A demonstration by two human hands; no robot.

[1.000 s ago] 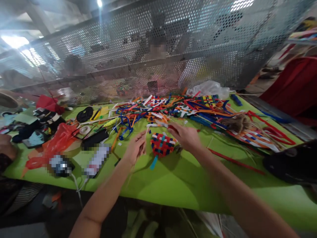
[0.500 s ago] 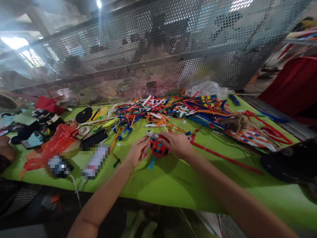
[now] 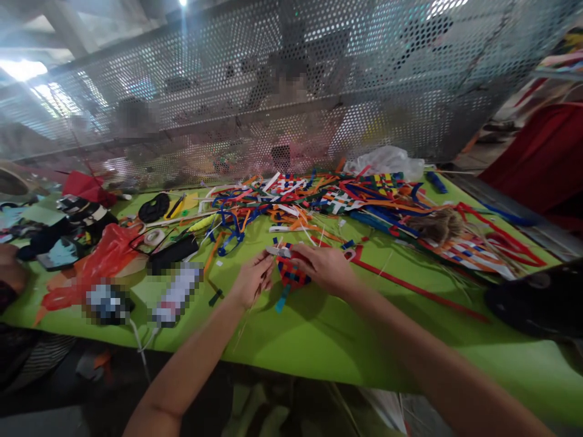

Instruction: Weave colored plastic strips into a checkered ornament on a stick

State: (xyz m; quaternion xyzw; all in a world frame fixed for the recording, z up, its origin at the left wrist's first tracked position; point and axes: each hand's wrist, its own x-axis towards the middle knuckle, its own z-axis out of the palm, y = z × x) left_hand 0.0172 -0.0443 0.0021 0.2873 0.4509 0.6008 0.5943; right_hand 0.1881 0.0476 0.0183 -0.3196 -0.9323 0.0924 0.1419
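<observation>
A small red and blue woven piece (image 3: 296, 273) with a teal strip end lies between my hands over the green tabletop (image 3: 337, 349). My right hand (image 3: 325, 266) is closed round a small pale, flat tool (image 3: 279, 250) whose tip points left, just above the woven piece. My left hand (image 3: 255, 276) has its fingers pinched together near the tool's tip; a thin pale fibre hangs below it. What exactly the left fingers grip is too small to tell.
Tangled coloured strips (image 3: 282, 194) lie behind my hands, below a perforated metal screen (image 3: 204, 121). At left are a red plastic bag (image 3: 107, 258), a black pouch (image 3: 173, 255) and another person's hand (image 3: 9, 270). A long red strip (image 3: 419, 291) and a black object (image 3: 537, 297) are at right.
The view has shifted slightly. The pale tool's tip now reaches a little further left, over my left fingertips. Both hands remain in nearly the same place.
</observation>
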